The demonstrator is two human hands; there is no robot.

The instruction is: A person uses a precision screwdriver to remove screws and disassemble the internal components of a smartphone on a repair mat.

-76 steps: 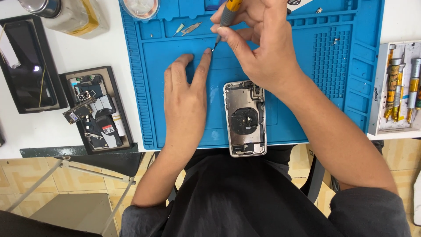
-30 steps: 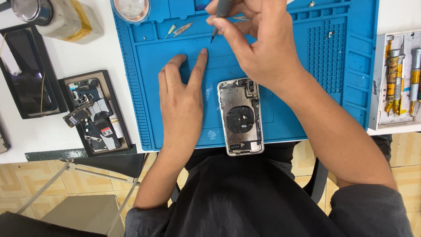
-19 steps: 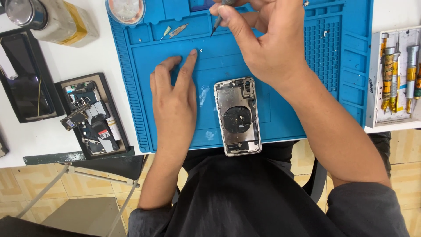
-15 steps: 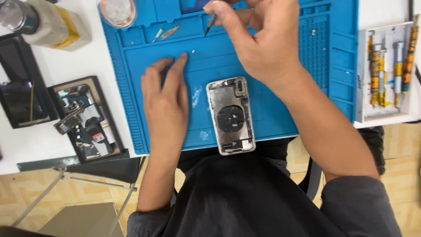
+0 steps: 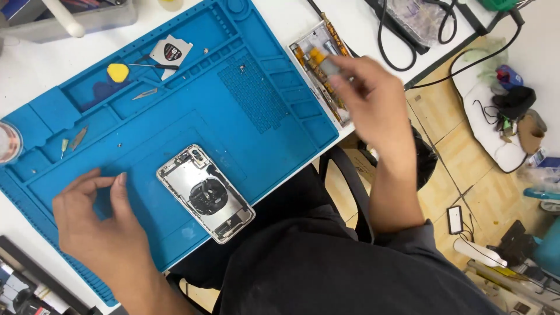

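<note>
Surface (image 5: 35, 64), white, is filling the upper left of the frame and carrying a big blue work mat (image 5: 175, 116). Lying at the lower centre of that mat is an opened phone housing (image 5: 205, 193), inner side up. The right hand (image 5: 373, 99) is reaching over a tray of screwdrivers (image 5: 318, 61) at the upper centre, fingers closing around a grey-handled tool, though blur is making the grip hard to judge. The left hand (image 5: 96, 224) is resting open on the mat at lower left, near the housing but apart from it. Risk is lying in the loose screws (image 5: 119, 145) scattered on the mat: a sweeping sleeve could be knocking them away. A yellow-topped pick (image 5: 118, 72) and 1 pair of tweezers (image 5: 144, 93) are sitting upper left, clear of both hands.
</note>
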